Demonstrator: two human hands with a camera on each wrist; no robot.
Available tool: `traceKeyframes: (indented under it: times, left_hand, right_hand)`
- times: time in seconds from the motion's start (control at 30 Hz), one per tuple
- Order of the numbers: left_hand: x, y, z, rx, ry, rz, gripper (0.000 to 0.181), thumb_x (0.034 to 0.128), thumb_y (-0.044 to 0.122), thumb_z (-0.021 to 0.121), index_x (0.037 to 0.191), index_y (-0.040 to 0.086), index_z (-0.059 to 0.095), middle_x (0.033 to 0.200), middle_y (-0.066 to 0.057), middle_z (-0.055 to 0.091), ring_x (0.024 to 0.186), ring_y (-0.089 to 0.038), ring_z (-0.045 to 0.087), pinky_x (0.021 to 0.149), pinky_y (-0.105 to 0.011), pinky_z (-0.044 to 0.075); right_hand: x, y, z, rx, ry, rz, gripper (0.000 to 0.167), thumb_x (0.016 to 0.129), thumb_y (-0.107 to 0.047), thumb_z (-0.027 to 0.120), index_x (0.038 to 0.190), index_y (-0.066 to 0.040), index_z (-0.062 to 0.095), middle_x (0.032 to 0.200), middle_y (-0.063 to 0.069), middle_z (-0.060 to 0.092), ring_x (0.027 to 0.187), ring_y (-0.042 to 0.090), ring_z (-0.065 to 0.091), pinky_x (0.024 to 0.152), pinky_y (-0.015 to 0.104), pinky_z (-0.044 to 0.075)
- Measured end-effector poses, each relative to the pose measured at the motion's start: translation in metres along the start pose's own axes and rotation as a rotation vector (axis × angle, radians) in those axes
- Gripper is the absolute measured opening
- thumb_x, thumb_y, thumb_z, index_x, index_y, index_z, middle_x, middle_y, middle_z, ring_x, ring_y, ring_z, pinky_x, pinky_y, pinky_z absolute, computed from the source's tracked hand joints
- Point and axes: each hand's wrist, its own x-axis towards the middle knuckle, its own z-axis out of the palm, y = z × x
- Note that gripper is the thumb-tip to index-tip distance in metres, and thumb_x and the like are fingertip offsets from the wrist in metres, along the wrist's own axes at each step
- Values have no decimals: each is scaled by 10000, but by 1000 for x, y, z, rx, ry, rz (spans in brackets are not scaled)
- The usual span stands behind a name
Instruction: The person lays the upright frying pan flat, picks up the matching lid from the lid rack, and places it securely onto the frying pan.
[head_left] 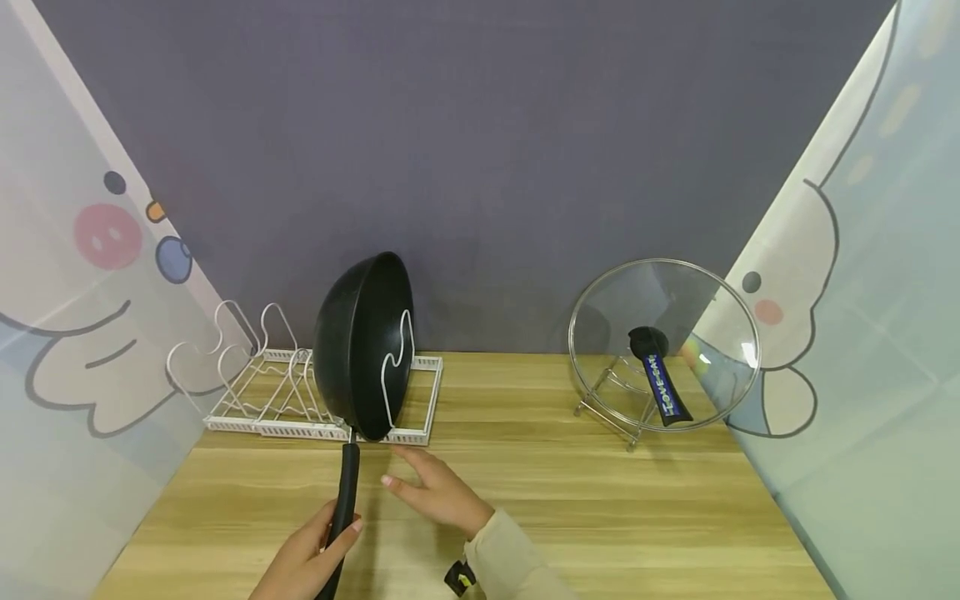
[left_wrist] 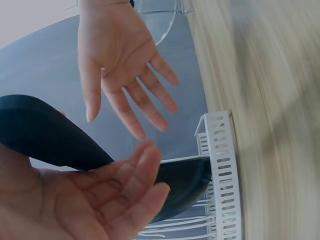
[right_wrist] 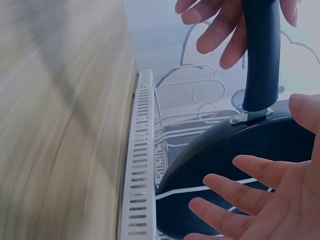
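Note:
A black wok (head_left: 363, 350) stands on its side in a white wire rack (head_left: 435, 400), its hollow facing right and its black handle (head_left: 347, 487) pointing toward me. My left hand (head_left: 303, 554) is at the handle, which lies between the thumb and the loosely extended fingers; the fingers do not wrap round it in the right wrist view. Just right of the handle, in front of the rack, is my right hand (head_left: 442, 492), its fingers spread and holding nothing. The left wrist view shows the open palm of the right hand (left_wrist: 122, 60) facing the wok.
A glass lid (head_left: 607, 325) with a black handle (head_left: 660, 375) leans on a small metal stand (head_left: 611, 417) at the right. Several white wire dividers (head_left: 262, 375) rise left of the wok. A grey panel (head_left: 487, 167) closes the back of the wooden table (head_left: 600, 517).

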Motion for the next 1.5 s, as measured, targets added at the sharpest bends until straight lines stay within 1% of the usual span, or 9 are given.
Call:
traceKeyframes:
  times: [0.13,0.4,0.5,0.6,0.73,0.9,1.13,1.33,1.5]
  left_hand:
    - [-1,-2,-1,-100,-58,-38,404,956,290,531,1215,-18,506,792,-74,590,661,-157,483,581,-279,387]
    - [5,-12,-4,-321,-208,16,527,991,195,461,1334,-177,314,1133,-223,586,906,-281,613,754,-385,495]
    - [5,-14,-5,-387,-260,30,553,999,178,436,1341,-213,245,1165,-246,577,886,-255,621,761,-349,496]
    - [6,-16,-5,-426,-288,36,568,1001,175,424,1345,-223,209,1135,-190,604,820,-192,608,735,-301,485]
    - [6,-17,-6,-459,-316,39,584,1005,192,412,1347,-226,189,1046,-58,614,746,-145,563,690,-279,453]
    - [7,-16,-6,-484,-349,56,566,1011,182,389,1335,-234,185,1014,-28,600,738,-134,567,686,-269,461]
    - [9,-13,-7,-468,-341,45,516,1008,188,392,1314,-208,264,991,-52,595,727,-136,568,677,-285,481]
    - [11,-14,-8,-486,-368,58,513,1015,180,366,1306,-225,244,990,-34,586,720,-132,565,696,-298,493]
    - [11,-15,-7,-497,-379,33,463,1020,187,359,1277,-195,311,956,-45,558,688,-130,547,665,-276,462]
  right_hand:
    - [2,-1,3,43,-8,14,608,954,-512,442,1424,-128,407,1434,28,435,1321,216,396,1058,419,353]
    - [7,-7,6,107,11,3,549,952,-476,475,1394,-152,443,1373,32,500,1242,225,483,995,384,413]
    - [9,-11,9,156,2,9,526,954,-451,488,1383,-149,450,1352,60,520,1220,238,504,976,377,427]
    - [11,-14,12,203,-16,20,493,958,-408,504,1361,-126,465,1330,79,536,1203,211,517,967,363,433]
    - [14,-17,16,338,-54,38,444,963,-345,517,1325,-92,487,1274,68,566,1144,148,537,925,293,449]
    - [19,-20,21,546,-94,86,385,957,-313,537,1285,-112,530,1188,3,607,1095,104,560,898,261,452]
    - [22,-26,26,635,-91,154,404,939,-289,568,1287,-87,524,1170,26,631,1080,128,576,947,351,438]
    - [27,-26,29,707,-94,162,385,936,-246,568,1252,-31,522,1126,57,645,1020,114,589,914,373,475]
    - [30,-24,33,784,-92,172,342,932,-204,572,1211,-12,527,1071,116,666,932,121,613,908,433,481]
